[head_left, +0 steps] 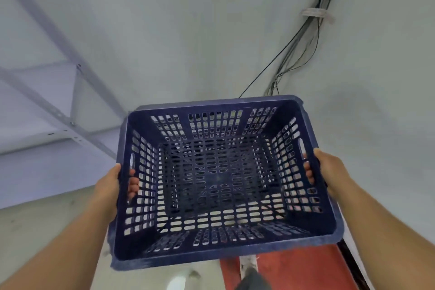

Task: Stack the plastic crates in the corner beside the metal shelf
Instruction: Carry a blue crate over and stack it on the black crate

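Note:
A dark blue slotted plastic crate (226,245) fills the middle of the head view, held up in front of me with its open top facing me. My left hand (110,186) grips its left side, fingers hooked through the handle slot. My right hand (327,169) grips the right side the same way, fingertips showing inside the slot. The crate holds nothing. The metal shelf (58,113), pale grey with punched uprights, stands to the left. What lies below the crate is hidden.
A white wall corner rises behind the crate, with a bundle of cables (306,37) running down it. A red floor strip (289,268) and a grey shoe tip (254,280) show under the crate. Grey floor lies at the lower left.

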Available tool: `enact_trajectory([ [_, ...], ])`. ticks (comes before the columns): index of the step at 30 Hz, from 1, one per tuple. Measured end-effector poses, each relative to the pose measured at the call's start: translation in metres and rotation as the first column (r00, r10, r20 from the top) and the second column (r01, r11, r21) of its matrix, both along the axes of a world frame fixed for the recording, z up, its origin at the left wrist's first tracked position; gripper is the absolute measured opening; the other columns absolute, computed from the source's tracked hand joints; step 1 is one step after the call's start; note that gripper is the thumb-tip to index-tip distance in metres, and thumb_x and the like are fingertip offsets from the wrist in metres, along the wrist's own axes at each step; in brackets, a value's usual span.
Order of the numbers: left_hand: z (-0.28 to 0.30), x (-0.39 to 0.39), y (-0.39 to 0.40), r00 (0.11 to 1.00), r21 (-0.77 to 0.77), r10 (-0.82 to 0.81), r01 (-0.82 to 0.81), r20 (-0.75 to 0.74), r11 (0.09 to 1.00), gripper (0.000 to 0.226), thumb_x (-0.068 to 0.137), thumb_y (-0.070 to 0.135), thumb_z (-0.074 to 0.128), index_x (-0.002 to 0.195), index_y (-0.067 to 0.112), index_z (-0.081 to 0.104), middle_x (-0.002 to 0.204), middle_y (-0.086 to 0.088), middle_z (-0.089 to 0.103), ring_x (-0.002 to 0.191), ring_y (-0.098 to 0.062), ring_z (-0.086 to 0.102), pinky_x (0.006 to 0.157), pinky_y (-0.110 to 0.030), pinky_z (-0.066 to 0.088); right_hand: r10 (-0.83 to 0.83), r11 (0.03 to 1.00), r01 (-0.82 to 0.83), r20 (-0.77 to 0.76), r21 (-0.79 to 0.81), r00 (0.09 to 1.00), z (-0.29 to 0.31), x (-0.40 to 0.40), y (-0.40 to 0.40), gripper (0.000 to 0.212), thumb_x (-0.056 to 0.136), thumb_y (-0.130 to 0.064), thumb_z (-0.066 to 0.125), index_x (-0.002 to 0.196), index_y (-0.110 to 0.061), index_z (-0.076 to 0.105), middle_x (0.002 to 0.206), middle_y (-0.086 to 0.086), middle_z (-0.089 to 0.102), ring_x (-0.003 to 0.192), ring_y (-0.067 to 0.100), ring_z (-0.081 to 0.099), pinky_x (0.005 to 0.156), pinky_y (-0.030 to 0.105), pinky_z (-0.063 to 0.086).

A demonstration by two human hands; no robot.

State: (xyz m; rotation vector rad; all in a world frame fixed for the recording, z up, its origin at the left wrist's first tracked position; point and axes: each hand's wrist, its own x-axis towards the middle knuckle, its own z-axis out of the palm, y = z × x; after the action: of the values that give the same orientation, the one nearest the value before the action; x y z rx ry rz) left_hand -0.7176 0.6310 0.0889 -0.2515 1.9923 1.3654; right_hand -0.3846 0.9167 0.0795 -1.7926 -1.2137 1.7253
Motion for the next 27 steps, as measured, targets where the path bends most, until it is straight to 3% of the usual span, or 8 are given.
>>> enact_trajectory([
  [3,-0.012,-0.014,0.025,1.0,-0.01,0.03,-0.03,-0.009,0.999,0.041,0.104,0.032,0.03,0.085,0.005,0.054,0.065,-0.011,0.054,0.03,-0.007,0.051,0.034,-0.015,0.041,0.067,0.998,-0.067,0.008,0.004,0.998,-0.011,-0.029,0.04,0.034,0.1,-0.03,0.037,0.088,-0.006,0.058,0.065,0.007,0.049,0.05,0.019,0.04,0.047,0.03,0.033],
  [10,-0.049,-0.033,0.067,0.991,-0.031,0.116,-0.114,0.073,0.993,0.043,0.103,0.037,0.027,0.082,0.01,0.053,0.041,0.002,0.056,0.032,-0.007,0.05,0.036,-0.015,0.041,0.158,0.987,-0.158,0.045,-0.009,0.986,-0.044,-0.075,0.11,0.035,0.1,-0.032,0.036,0.088,-0.008,0.059,0.066,0.007,0.05,0.05,0.02,0.039,0.048,0.03,0.032],
  [18,-0.092,-0.033,0.082,0.978,-0.06,0.185,-0.18,0.092,0.982,0.046,0.104,0.037,0.027,0.083,0.009,0.056,0.051,-0.004,0.057,0.032,-0.007,0.05,0.035,-0.014,0.04,0.195,0.981,-0.193,0.089,-0.033,0.977,-0.088,-0.082,0.128,0.035,0.1,-0.03,0.035,0.09,-0.007,0.059,0.066,0.007,0.05,0.052,0.02,0.041,0.049,0.03,0.033],
  [27,-0.113,-0.051,0.101,0.982,-0.091,0.166,-0.158,0.092,0.983,0.045,0.103,0.037,0.029,0.082,0.008,0.055,0.045,-0.002,0.057,0.03,-0.007,0.05,0.034,-0.013,0.04,0.155,0.988,-0.152,0.106,-0.035,0.982,-0.105,-0.099,0.141,0.034,0.1,-0.03,0.036,0.091,-0.007,0.059,0.066,0.007,0.05,0.051,0.019,0.04,0.049,0.031,0.033],
])
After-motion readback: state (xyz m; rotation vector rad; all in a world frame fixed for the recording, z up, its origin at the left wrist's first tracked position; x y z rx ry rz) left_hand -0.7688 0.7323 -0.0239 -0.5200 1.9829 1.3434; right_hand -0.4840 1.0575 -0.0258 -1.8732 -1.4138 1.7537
